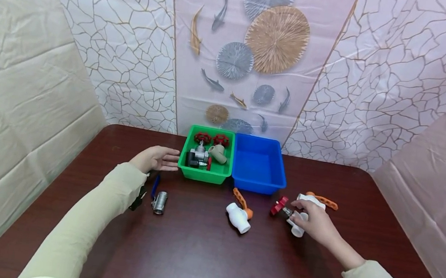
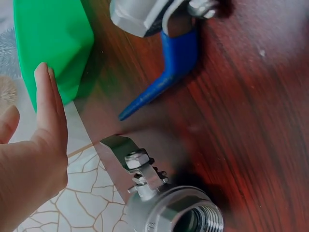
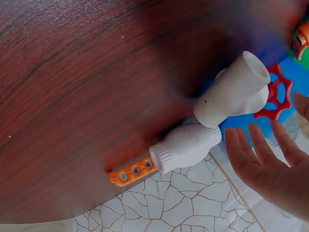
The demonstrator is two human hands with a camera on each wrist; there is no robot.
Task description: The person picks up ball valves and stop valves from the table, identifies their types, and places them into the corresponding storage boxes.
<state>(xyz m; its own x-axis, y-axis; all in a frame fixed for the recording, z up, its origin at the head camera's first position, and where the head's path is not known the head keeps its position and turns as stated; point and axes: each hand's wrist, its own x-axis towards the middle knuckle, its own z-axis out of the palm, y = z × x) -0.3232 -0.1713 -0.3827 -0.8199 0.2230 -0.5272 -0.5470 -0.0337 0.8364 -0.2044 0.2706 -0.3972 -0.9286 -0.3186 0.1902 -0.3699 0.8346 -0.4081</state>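
My left hand (image 1: 157, 158) reaches with straight fingers to the left wall of the green bin (image 1: 204, 176); the fingertips appear to touch it. Several valves lie in that bin, two with red handwheels. Below this hand is a metal ball valve (image 1: 160, 202) with a blue lever. Another metal valve (image 2: 176, 210) shows in the left wrist view. My right hand (image 1: 314, 219) hovers over a white valve (image 3: 234, 89) with a red handwheel (image 1: 279, 205). In the right wrist view its fingers are spread and loosely bent, gripping nothing. Beside it lies a white ball valve (image 3: 186, 145) with an orange lever.
A blue bin (image 1: 259, 161) stands against the green one's right side. Another white ball valve (image 1: 238, 218) with an orange lever lies in front of the blue bin. The brown table (image 1: 210, 264) ends at a patterned backdrop (image 1: 134, 48).
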